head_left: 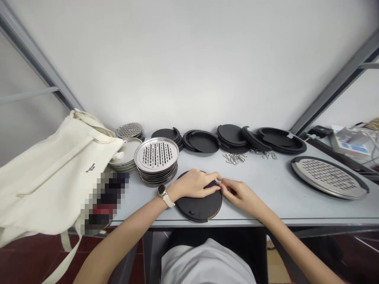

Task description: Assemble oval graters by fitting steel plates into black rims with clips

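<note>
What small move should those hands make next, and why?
Perhaps a gentle press on the small shiny piece with the right hand, because both hands meet there and the left hand lies over the black disc, so could steady it.

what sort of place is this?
Likely a small workshop or hand-assembly bench, judging by the stack of round silver metal plates, the flat round black pieces grouped along the wall, and the loose pile of small silver metal hooks.
</note>
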Tool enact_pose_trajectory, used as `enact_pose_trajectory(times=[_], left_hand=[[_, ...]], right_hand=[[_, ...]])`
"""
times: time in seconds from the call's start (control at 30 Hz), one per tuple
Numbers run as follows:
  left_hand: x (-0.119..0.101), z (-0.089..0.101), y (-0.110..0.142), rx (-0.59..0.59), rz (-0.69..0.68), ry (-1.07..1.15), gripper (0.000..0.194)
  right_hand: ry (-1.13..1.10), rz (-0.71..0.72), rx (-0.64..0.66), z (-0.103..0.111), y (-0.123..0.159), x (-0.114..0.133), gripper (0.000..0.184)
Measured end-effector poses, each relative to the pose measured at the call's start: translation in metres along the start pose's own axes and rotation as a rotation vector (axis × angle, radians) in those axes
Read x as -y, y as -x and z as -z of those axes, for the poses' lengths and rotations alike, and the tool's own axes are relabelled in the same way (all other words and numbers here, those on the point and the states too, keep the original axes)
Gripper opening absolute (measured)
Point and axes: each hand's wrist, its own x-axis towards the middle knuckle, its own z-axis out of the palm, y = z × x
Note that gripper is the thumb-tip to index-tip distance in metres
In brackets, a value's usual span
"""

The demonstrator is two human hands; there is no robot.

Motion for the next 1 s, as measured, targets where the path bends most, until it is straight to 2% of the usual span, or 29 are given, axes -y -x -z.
enact_pose_trajectory(times=[1.0], left_hand=[[0.0002, -0.0002, -0.0002, -0.01, -0.026, 0.007, 0.023]], right_hand=[[-0.031, 0.008, 0.03, -0.0005, 0.0006, -0.0011, 0.03]])
